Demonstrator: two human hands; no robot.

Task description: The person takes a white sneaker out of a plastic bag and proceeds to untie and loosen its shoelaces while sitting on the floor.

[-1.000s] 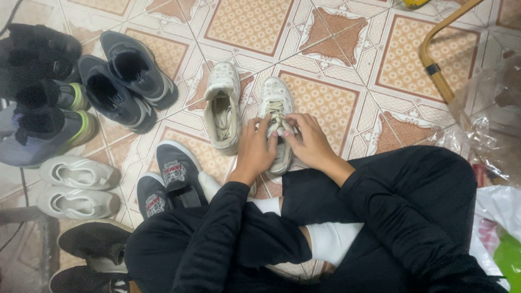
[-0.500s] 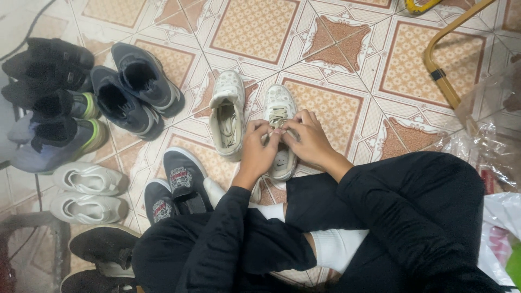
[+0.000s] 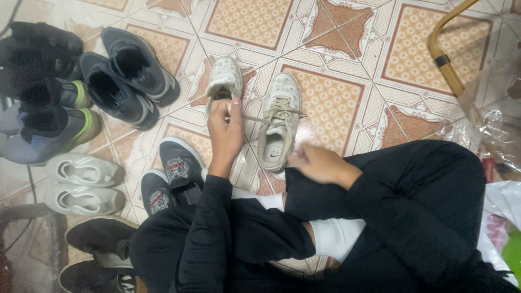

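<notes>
I sit on a tiled floor in black clothes and white socks. Two worn white sneakers lie ahead of me. My left hand (image 3: 225,130) pinches a beige shoelace (image 3: 259,118) and pulls it taut to the left, over the left white sneaker (image 3: 223,78). The lace runs from the eyelets of the right white sneaker (image 3: 279,122). My right hand (image 3: 317,161) rests near that sneaker's heel, fingers curled and blurred; whether it holds the other lace end I cannot tell.
Two dark navy sneakers (image 3: 127,76) lie at upper left, grey and black shoes (image 3: 43,108) beyond them. White slip-ons (image 3: 81,182) and dark slippers with a crest (image 3: 176,171) lie at left. A yellow chair leg (image 3: 445,59) and clear plastic bags (image 3: 488,125) are at right.
Both hands were together on the right sneaker's laces. Now my left hand has pulled a lace out to the left and my right hand has drawn back toward my knee.
</notes>
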